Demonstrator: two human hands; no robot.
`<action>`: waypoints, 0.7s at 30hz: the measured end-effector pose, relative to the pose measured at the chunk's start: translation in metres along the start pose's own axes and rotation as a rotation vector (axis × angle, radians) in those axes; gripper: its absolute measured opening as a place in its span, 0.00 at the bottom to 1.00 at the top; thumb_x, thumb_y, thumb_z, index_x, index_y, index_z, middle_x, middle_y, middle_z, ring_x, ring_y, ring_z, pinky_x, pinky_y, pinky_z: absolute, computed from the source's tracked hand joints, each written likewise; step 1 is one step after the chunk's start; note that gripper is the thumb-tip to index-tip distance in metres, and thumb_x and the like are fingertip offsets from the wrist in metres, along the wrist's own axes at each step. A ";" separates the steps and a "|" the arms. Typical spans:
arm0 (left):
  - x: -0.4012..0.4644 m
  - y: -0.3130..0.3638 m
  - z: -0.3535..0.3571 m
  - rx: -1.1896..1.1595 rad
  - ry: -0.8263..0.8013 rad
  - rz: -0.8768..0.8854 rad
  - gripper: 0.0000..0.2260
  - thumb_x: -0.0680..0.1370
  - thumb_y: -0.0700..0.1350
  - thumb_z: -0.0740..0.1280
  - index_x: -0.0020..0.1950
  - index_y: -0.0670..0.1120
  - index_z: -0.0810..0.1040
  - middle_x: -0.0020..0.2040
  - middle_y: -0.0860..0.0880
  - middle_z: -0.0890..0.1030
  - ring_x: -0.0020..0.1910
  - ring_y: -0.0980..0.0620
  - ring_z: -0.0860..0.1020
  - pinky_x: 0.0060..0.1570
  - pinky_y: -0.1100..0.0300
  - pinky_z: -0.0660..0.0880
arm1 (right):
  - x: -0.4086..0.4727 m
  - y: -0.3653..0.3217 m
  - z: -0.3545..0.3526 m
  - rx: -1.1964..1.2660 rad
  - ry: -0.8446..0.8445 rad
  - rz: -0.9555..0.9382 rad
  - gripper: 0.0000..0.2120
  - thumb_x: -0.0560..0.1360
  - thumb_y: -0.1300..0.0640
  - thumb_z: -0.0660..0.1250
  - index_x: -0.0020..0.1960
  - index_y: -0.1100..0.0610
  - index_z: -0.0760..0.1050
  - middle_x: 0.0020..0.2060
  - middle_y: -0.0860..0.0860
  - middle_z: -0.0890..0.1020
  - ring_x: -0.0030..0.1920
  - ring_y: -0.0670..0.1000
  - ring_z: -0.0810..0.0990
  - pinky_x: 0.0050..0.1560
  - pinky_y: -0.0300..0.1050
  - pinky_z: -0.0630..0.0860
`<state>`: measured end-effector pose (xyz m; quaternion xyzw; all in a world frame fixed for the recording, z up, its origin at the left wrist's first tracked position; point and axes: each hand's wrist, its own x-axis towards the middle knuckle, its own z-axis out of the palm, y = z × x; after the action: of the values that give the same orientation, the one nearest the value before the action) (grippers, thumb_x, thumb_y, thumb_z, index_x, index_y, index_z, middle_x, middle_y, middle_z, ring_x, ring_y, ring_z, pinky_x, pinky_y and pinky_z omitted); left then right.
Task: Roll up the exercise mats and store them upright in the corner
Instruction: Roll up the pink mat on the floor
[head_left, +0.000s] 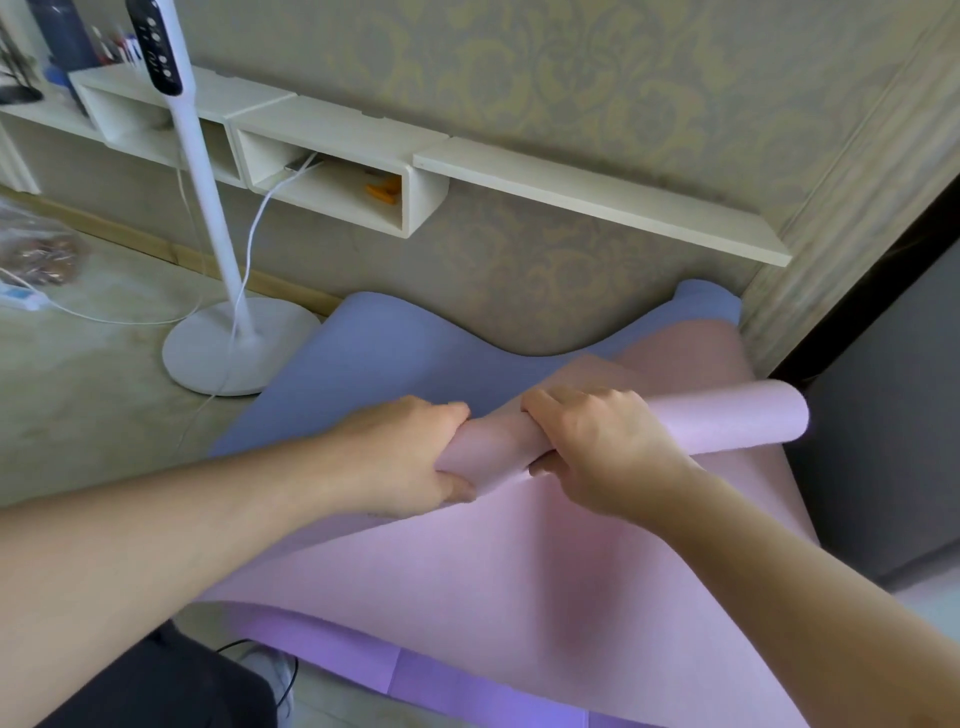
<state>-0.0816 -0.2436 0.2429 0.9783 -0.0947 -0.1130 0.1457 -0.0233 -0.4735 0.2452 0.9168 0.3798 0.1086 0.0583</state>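
Patterned wallpaper and a floor corner lie beyond the grip, where the left hand (415, 457) and right hand (597, 447) clasp the pink mat (467, 571) — only its far end rolled, the blue mat (395, 353) beneath still flat — nothing stored yet.

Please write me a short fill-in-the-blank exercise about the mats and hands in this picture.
1. Both hands grip the rolled part of the ____ mat.
2. The blue mat curls up against the ____.
3. The left hand and right hand sit ____ by side on the roll.

Missing words: pink; wall; side
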 end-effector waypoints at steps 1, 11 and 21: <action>-0.002 0.003 0.004 0.087 0.020 0.024 0.21 0.77 0.63 0.73 0.55 0.52 0.68 0.51 0.53 0.78 0.46 0.47 0.79 0.38 0.53 0.74 | -0.001 0.001 -0.001 0.009 -0.055 0.016 0.14 0.75 0.48 0.75 0.53 0.53 0.73 0.44 0.48 0.81 0.42 0.56 0.79 0.38 0.49 0.73; 0.007 -0.003 0.025 0.161 0.025 0.097 0.19 0.82 0.53 0.69 0.47 0.47 0.60 0.41 0.48 0.74 0.36 0.45 0.78 0.36 0.48 0.79 | -0.003 -0.005 -0.003 -0.016 -0.134 0.002 0.29 0.72 0.41 0.78 0.66 0.51 0.70 0.56 0.47 0.77 0.58 0.55 0.77 0.58 0.46 0.70; 0.000 0.012 0.027 0.273 0.049 0.066 0.22 0.77 0.57 0.72 0.54 0.49 0.61 0.51 0.52 0.74 0.45 0.46 0.79 0.35 0.54 0.70 | -0.001 -0.001 0.005 -0.033 -0.175 -0.010 0.17 0.78 0.45 0.71 0.59 0.50 0.68 0.48 0.47 0.79 0.46 0.55 0.79 0.45 0.49 0.76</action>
<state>-0.0905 -0.2615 0.2211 0.9878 -0.1376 -0.0702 0.0172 -0.0235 -0.4735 0.2404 0.9198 0.3761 0.0337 0.1069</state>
